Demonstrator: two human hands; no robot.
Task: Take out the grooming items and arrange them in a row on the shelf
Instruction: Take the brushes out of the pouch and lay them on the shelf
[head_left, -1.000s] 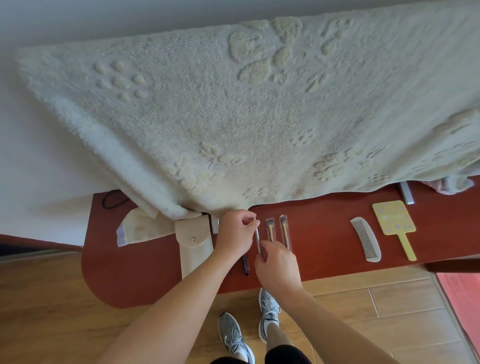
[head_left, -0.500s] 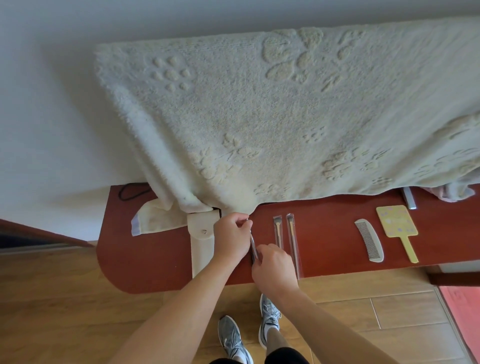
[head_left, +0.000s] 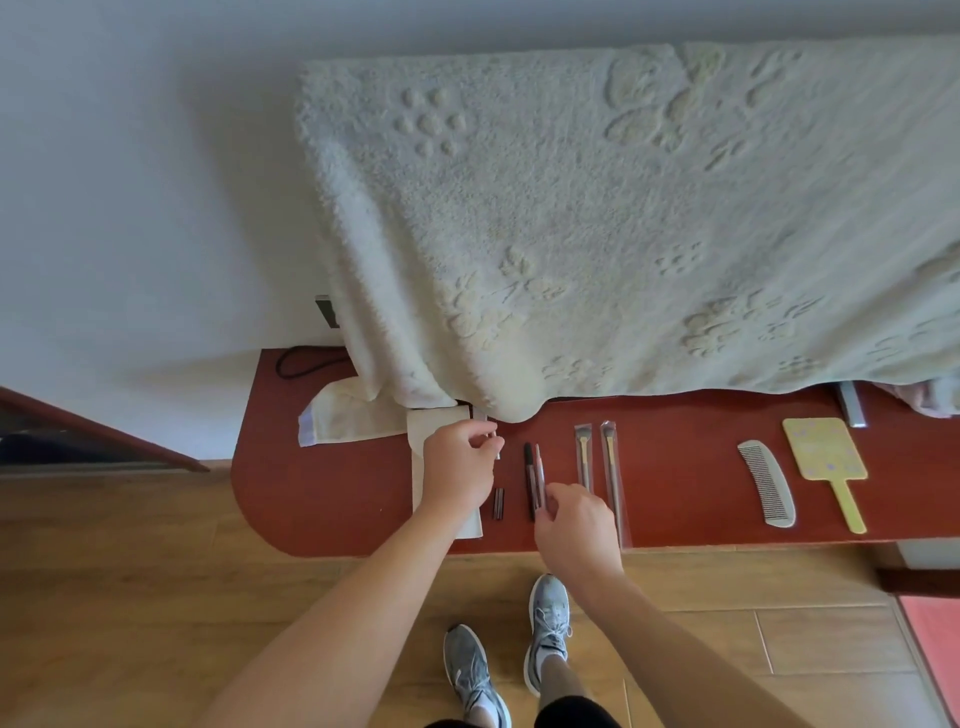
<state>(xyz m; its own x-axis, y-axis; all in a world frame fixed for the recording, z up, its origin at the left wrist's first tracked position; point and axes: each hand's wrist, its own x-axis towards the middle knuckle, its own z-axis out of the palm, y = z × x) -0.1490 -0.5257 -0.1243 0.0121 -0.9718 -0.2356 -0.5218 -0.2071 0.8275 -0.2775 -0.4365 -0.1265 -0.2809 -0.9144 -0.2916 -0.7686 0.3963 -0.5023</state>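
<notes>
- Fingers (head_left: 480, 437) of the left hand (head_left: 457, 467) pinch a thin silvery tool (head_left: 494, 446) right beside the top of a cream pouch (head_left: 422, 431), which suggests the pouch is its source.
- Fingers (head_left: 558, 500) of the right hand (head_left: 576, 530) curl loosely over the near end of a brown pencil (head_left: 539, 470). Whether they grip it or only touch it cannot be told.
- That pencil lies right against a black pen (head_left: 529, 478), both pointing away from the person.
- A short dark piece (head_left: 498, 503) lies between the pouch and the pen.
- Two brushes (head_left: 583, 457) in clear sleeves lie just right of the pencil. A comb (head_left: 768, 483) and a yellow hand mirror (head_left: 826, 452) sit well apart, farther right.
- All of these rest on a reddish-brown shelf (head_left: 322, 493), laid lengthwise side by side, apparently so each one shows and the row runs left to right.
- A cream blanket (head_left: 623, 234) with paw prints hangs over the back of the shelf, so the items are kept toward the front edge.
- The row seems well along. The silvery tool has no place in it yet.
</notes>
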